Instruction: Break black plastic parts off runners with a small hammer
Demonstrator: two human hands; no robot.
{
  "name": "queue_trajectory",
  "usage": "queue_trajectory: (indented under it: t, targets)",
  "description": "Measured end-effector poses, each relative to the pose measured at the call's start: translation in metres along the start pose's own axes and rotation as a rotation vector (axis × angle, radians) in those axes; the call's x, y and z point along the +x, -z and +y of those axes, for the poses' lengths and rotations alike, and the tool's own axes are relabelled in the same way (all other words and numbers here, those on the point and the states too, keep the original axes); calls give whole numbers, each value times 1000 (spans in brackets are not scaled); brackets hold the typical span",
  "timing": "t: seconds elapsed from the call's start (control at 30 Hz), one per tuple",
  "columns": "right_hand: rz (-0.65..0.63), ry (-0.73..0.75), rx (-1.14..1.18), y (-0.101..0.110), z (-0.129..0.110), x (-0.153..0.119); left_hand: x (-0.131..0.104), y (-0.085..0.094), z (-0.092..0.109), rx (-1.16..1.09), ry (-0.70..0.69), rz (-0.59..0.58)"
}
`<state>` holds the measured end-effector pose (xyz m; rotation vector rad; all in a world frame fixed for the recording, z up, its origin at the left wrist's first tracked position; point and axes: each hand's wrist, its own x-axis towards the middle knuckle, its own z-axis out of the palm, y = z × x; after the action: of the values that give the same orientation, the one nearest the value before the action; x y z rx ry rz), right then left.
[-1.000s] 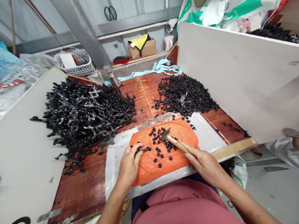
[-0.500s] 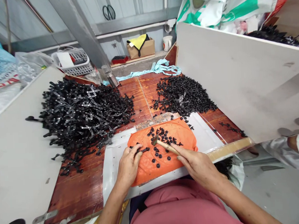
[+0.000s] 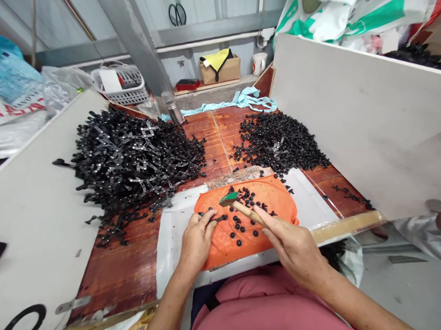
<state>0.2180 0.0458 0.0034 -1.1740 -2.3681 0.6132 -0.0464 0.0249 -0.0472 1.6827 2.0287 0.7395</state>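
Observation:
My right hand [image 3: 293, 245] is closed round the wooden handle of a small hammer [image 3: 248, 214]. The hammer's head, with a green face showing, hangs over an orange cloth [image 3: 218, 254]. My left hand [image 3: 196, 237] pinches a slim black linkage piece [image 3: 220, 218] against the cloth, just left of and below the hammer head. The fingers hide part of this piece. Several small round black caps [image 3: 239, 243] lie scattered on the cloth around and below the hammer. Beneath the cloth, a speckled stone slab [image 3: 239, 176] shows at its far edge.
A big heap of black linkages [image 3: 128, 165] lies to the left, and a heap of small black parts [image 3: 282, 139] to the right. Pale boards [image 3: 351, 118] wall both sides. Behind are a clear bottle [image 3: 172, 108], a blue cloth strip [image 3: 246, 99] and a white basket [image 3: 126, 93].
The hammer head has lifted off the cloth area and tilted, so its green face shows. My left hand keeps its pinch on the linkage. The whole view has shifted slightly.

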Motion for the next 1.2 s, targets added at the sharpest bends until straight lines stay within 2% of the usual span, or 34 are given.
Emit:
queue_trajectory:
  t: [0.13, 0.3, 0.47, 0.6, 0.73, 0.9, 1.0, 1.2]
  targets:
    - [-138, 17, -146, 1, 2, -2, 0, -2, -2, 12, -2, 16]
    - [-65, 34, -65, 6, -2, -4, 1, 1, 1, 40, 7, -4]
    - [-193, -43, -186, 7, 1, 3, 2, 4, 3, 74, 17, -26]
    - [-87, 5, -113, 9, 0, 4, 2, 2, 1, 59, -1, 1]
    - [-141, -12, -151, 7, -2, 4, -1, -1, 0, 52, -6, 33]
    - [-98, 1, -132, 6, -1, 5, -3, -2, 0, 87, -29, 35]
    - [-133, -19, -163, 7, -2, 8, -2, -1, 2, 157, -19, 29]
    - [-105, -17, -76, 24, -8, 13, -4, 0, 6, 263, 28, 4]
